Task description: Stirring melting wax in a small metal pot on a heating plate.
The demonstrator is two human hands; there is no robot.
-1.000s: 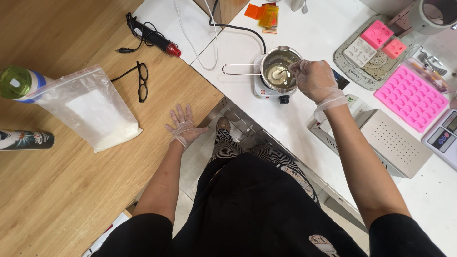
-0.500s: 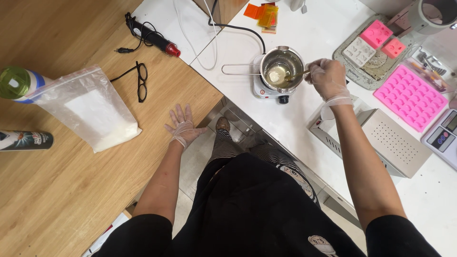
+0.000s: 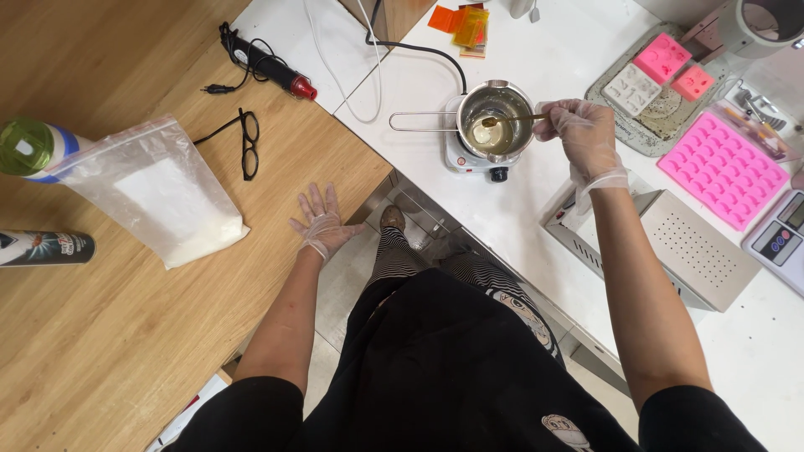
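My right hand (image 3: 584,132), in a clear glove, grips a metal spoon (image 3: 508,119) whose bowl is lifted over a small steel pot (image 3: 496,122). The pot has a long wire handle pointing left and sits on a small white hotplate (image 3: 462,156). A pale lump floats in yellowish liquid inside the pot. My left hand (image 3: 322,223), also gloved, rests flat with spread fingers on the edge of the wooden table (image 3: 100,335), holding nothing.
A zip bag of white powder (image 3: 163,197), black glasses (image 3: 249,141), a heat gun (image 3: 268,63), a green-capped bottle (image 3: 29,144) and a spray can (image 3: 43,246) lie on the wood. Pink silicone moulds (image 3: 720,167), a perforated metal box (image 3: 699,251) and a scale (image 3: 779,238) sit on the white counter.
My right hand moved from over the pot to its right side, and the spoon lifted out of the liquid. The left hand stayed put.
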